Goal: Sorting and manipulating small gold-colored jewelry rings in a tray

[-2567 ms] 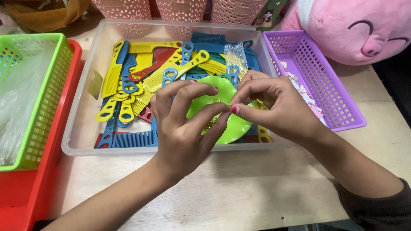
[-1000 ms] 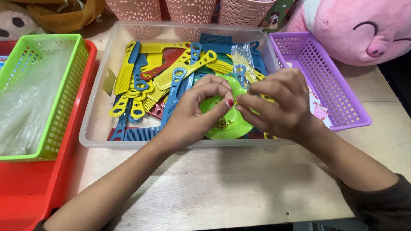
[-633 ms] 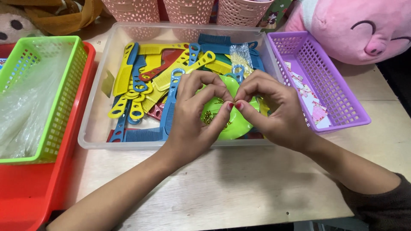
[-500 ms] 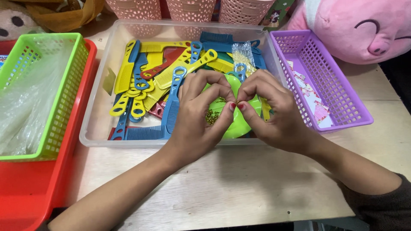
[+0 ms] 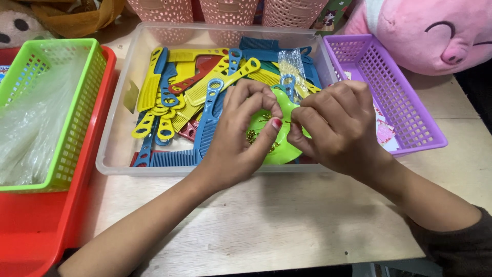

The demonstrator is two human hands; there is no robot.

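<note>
Green mirror (image 5: 279, 149), purple basket (image 5: 405, 97)

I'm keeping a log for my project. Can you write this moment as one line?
left hand: holds green round piece | right hand: pinches its top edge | place: above clear bin of combs | beside: purple basket, green basket

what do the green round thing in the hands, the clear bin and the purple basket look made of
Green round piece: likely glossy moulded plastic, with a smooth shine and gold decoration. Clear bin: translucent plastic, since the combs show through its wall. Purple basket: rigid plastic with an even moulded lattice, fairly matte.
</note>
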